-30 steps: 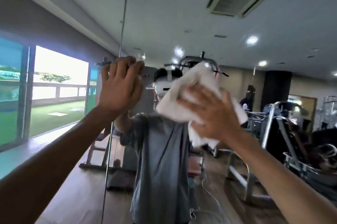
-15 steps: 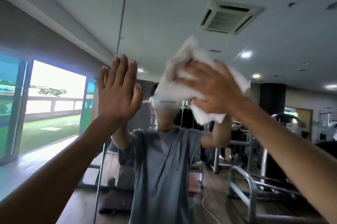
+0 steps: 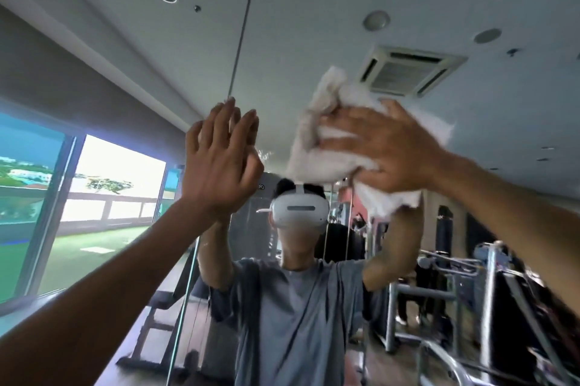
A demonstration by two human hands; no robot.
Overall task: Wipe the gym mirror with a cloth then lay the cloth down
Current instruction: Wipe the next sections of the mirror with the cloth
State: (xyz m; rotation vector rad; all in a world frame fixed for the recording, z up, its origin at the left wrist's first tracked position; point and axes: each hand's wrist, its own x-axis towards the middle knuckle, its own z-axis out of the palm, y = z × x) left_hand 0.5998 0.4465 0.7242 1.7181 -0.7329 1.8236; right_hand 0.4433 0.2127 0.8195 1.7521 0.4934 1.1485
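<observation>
The gym mirror (image 3: 314, 24) fills the view ahead, with a vertical seam (image 3: 244, 24) left of centre. A bunched white cloth (image 3: 317, 147) is pressed against the glass high up, right of centre. My right hand (image 3: 389, 150) lies on it with fingers spread, pushing it flat to the mirror. My left hand (image 3: 219, 162) rests flat on the glass beside the seam, fingers straight and pointing up, holding nothing. My own reflection in a grey shirt and white headset (image 3: 298, 209) shows below the two hands.
Reflected in the glass are gym machines (image 3: 455, 291) at the lower right, a ceiling air vent (image 3: 408, 71) above the cloth, and bright windows (image 3: 110, 184) at the left. A wooden floor shows low in the reflection.
My right hand has carried the cloth upward and to the right across the glass. The view has tilted up. My left hand has opened flat against the mirror.
</observation>
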